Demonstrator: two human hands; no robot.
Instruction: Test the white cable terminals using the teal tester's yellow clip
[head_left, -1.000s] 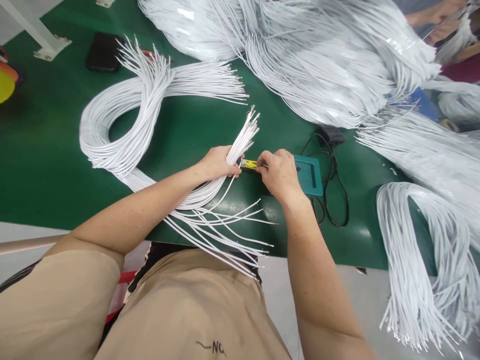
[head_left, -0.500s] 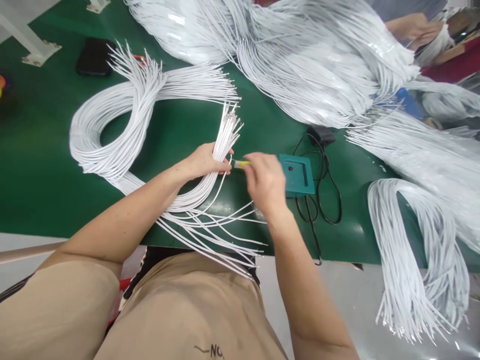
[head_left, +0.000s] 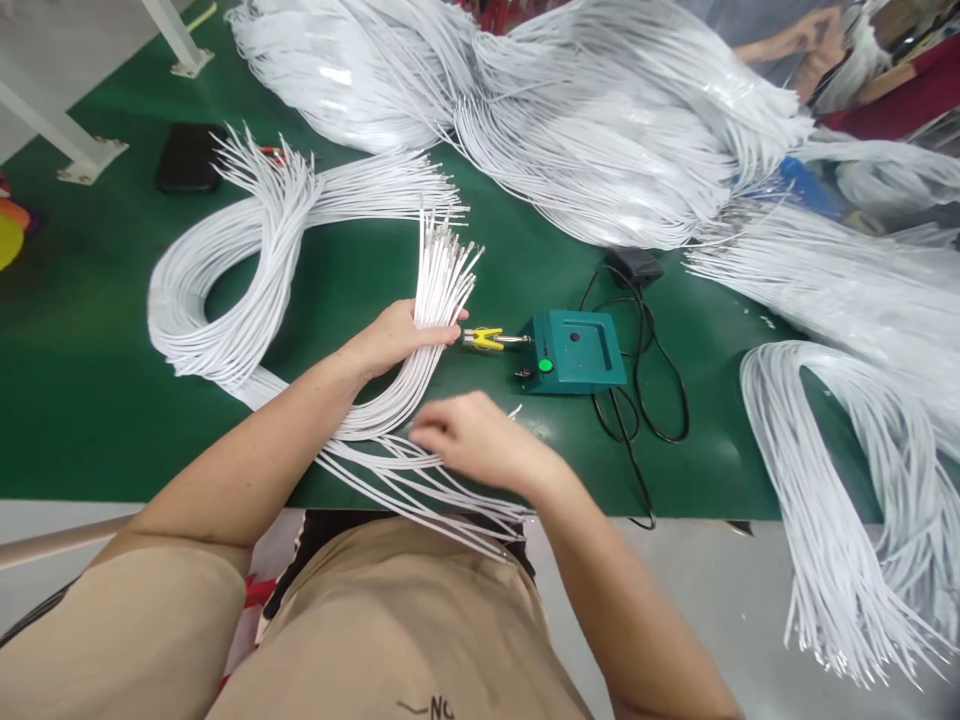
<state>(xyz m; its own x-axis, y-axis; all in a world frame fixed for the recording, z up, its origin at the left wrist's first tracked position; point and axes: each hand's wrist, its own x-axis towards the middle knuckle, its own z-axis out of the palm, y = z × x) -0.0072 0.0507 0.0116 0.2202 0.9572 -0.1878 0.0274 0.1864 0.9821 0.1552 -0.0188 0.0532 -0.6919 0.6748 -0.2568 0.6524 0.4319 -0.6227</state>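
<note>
Green table point(head_left: 75, 400), cables all over. My left hand point(head_left: 394, 338) grips the bundle point(head_left: 442, 280). Right hand point(head_left: 472, 440) is near, over loose cables point(head_left: 420, 485), grip unclear.

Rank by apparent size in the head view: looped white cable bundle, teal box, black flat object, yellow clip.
1. Looped white cable bundle, by far.
2. Teal box.
3. Black flat object: looks slightly smaller, but lies farther away, so that order is unsure.
4. Yellow clip.

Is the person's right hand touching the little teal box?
Apart. The head view shows bare green table between the right hand and the teal box; the hand is nearer the loose white wires.
</note>
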